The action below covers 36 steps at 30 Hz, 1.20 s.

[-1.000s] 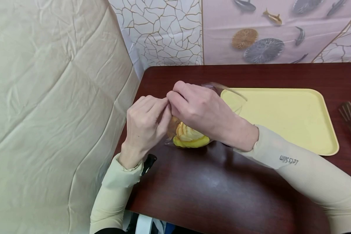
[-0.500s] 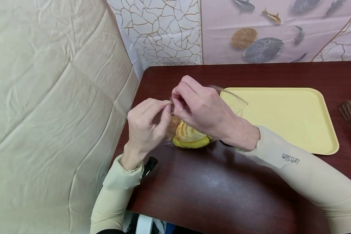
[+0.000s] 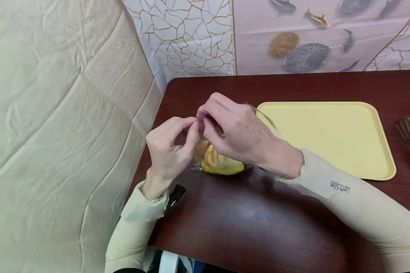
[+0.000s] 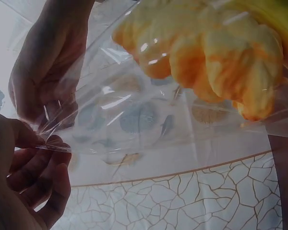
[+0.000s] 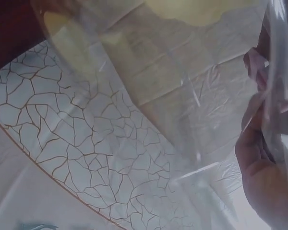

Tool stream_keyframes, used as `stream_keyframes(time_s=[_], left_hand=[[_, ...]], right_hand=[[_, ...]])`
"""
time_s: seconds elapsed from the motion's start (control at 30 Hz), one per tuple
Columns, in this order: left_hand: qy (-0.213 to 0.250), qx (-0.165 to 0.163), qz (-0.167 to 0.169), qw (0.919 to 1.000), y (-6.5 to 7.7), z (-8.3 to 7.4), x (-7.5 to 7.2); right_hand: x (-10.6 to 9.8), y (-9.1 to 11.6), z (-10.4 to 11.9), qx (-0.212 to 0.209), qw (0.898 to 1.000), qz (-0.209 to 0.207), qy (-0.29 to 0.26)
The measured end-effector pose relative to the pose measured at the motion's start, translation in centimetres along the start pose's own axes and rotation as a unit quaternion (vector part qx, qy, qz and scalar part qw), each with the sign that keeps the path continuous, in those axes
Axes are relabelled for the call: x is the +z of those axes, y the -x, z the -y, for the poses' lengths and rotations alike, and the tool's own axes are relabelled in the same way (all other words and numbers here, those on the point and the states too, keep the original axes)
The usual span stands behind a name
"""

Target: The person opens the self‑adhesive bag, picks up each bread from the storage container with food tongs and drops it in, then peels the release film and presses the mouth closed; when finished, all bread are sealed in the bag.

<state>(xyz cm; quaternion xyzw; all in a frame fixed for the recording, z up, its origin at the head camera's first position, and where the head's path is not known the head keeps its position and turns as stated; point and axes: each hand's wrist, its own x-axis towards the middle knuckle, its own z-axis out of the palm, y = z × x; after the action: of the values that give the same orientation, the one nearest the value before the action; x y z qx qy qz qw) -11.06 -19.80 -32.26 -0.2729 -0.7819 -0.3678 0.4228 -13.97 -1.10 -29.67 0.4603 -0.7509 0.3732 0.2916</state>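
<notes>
A clear plastic bag (image 4: 101,110) hangs between both hands, its gathered edge between their fingertips. My left hand (image 3: 167,151) pinches that edge between thumb and forefinger. Right beside it, my right hand (image 3: 237,127) pinches the bag too, with its fingers bent and its palm turned down. Inside the bag is a soft-looking yellow and orange lobed item (image 3: 222,157) with a greenish-yellow base, low over the table. A brownish item (image 3: 201,148) shows at its left. In the left wrist view the lobes (image 4: 201,57) fill the upper right behind shiny plastic. My right hand covers part of the bag in the head view.
A pale yellow tray (image 3: 328,140) lies on the dark wooden table (image 3: 259,220), right behind my right forearm. Farther right is a slotted or pronged metal utensil (image 3: 406,129). A quilted beige cover (image 3: 61,132) rises along the table's left side, and a patterned cloth (image 3: 198,38) hangs behind.
The right fingertips drew slightly apart from the left ones, then came back close to them. The bag's loose edge over the tray has shifted left, and the yellow item has turned slightly.
</notes>
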Motion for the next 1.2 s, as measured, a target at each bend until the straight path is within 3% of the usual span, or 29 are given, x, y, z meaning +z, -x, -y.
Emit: stream_keyframes(time_s=[0.27,0.53,0.8,1.2], left_hand=[[-0.021,0.022,0.022,0.9993,-0.2,-0.1,-0.1],[-0.010,0.009,0.013,0.9998,-0.3,-0.4,0.2],[0.022,-0.058,-0.034,0.9975,-0.1,-0.2,0.2],[0.096,-0.148,-0.039,0.9835,-0.1,1.1,0.3]], right_hand=[[-0.4,0.1,0.1,-0.010,1.000,0.005,0.004],[-0.3,0.1,0.1,0.008,1.000,0.001,0.020],[-1.2,0.2,-0.3,0.048,0.998,-0.025,0.022],[-3.8,1.4,-1.9,0.082,0.982,-0.061,0.157]])
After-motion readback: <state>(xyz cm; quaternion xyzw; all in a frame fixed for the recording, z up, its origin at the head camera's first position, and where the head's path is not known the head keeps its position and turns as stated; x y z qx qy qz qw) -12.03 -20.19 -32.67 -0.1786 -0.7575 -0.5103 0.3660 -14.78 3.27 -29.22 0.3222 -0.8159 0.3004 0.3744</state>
